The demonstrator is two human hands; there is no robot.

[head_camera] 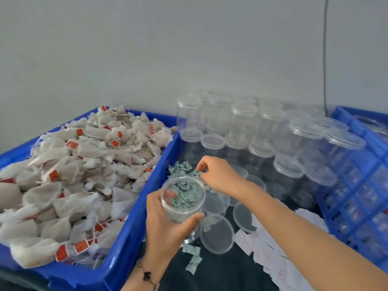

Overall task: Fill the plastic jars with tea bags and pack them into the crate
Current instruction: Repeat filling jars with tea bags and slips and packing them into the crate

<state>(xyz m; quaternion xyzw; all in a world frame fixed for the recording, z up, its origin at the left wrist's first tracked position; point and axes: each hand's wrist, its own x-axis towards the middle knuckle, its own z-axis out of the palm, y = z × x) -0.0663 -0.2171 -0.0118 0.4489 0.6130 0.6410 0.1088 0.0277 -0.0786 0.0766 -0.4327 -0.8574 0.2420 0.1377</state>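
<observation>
Beside the blue tub of tea bags (69,175), the left hand (165,225) grips an open plastic jar (182,198); the right hand (218,175) pinches a small green packet (194,169) from the pile. Filling looks barely begun; next, drop it in. Crate (357,185) waits right.

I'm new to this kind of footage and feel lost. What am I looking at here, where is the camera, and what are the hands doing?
There is no machine: a person's bare hands, filmed from a camera on their head, looking down. The left hand grips an open clear jar. The right hand pinches one of the small grey-green packets from a loose pile. On the left a blue bin holds tea bags. Behind stand lidded empty jars, loose lids lie near, and a blue crate sits on the right.
</observation>
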